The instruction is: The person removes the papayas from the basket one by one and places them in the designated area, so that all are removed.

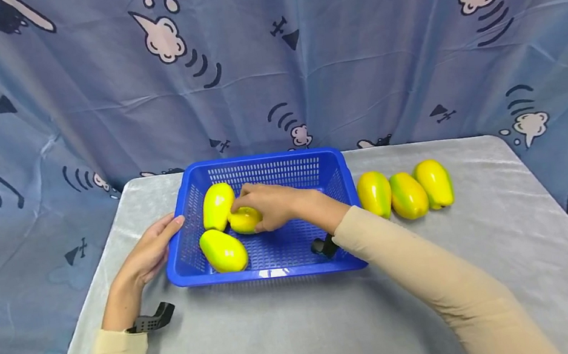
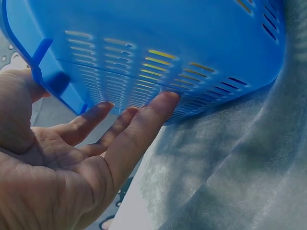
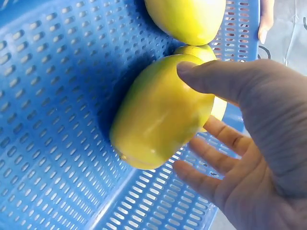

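A blue plastic basket (image 1: 276, 273) with slotted walls holds three yellow-green papayas. My right hand (image 1: 272, 203) reaches inside and holds one papaya (image 3: 158, 115) by its sides, thumb on one side and fingers on the other. Beside it, one papaya (image 1: 218, 206) lies toward the back left and another papaya (image 1: 224, 251) toward the front left. At the basket's left end, my left hand (image 1: 151, 252) grips the rim, thumb over the edge. In the left wrist view its fingers (image 2: 139, 139) lie against the outer wall, while the thumb is partly hidden by the rim.
Three more papayas (image 1: 409, 195) lie in a row on the table just right of the basket. A grey cloth covers the table (image 1: 286, 336). Behind it hangs a patterned blue curtain (image 1: 248, 84). A black wrist device (image 1: 153, 319) is on the left wrist.
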Demonstrator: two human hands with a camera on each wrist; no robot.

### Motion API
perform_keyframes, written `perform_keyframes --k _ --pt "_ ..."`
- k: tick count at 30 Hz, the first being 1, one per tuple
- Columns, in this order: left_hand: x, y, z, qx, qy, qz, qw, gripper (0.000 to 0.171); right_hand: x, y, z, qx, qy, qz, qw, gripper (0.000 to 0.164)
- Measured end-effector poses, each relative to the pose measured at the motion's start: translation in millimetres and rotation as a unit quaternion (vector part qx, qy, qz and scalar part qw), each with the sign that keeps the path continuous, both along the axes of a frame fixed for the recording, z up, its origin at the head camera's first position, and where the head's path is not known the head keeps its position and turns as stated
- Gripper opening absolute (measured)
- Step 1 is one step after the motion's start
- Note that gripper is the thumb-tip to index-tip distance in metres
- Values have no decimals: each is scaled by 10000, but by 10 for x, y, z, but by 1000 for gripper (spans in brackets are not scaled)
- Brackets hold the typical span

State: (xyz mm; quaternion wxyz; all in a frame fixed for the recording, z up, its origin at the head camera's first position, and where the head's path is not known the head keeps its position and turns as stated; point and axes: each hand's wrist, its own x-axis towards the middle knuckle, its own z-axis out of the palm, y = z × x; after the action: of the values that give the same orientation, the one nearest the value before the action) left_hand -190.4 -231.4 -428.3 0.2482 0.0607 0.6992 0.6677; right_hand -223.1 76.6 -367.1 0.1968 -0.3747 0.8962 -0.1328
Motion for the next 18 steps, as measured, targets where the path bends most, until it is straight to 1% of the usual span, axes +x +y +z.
perform_keyframes --k 3,7,10,15,18 --pt "0 6 -1 -9 8 -6 10000 70 11 12 -5 26 -114 -116 9999 59" --pt "1 1 4 -26 28 -10 10000 71 28 6 -19 187 -275 -263 9991 64" --pt "2 -3 9 -46 34 -7 10000 71 32 -1 -29 269 -304 -268 9988 66" --pt "4 -9 14 -122 62 -3 9999 72 32 3 -34 233 -299 -269 9989 67" --pt "5 -3 12 -120 73 -27 9999 72 41 25 -35 256 -311 -336 9986 70"
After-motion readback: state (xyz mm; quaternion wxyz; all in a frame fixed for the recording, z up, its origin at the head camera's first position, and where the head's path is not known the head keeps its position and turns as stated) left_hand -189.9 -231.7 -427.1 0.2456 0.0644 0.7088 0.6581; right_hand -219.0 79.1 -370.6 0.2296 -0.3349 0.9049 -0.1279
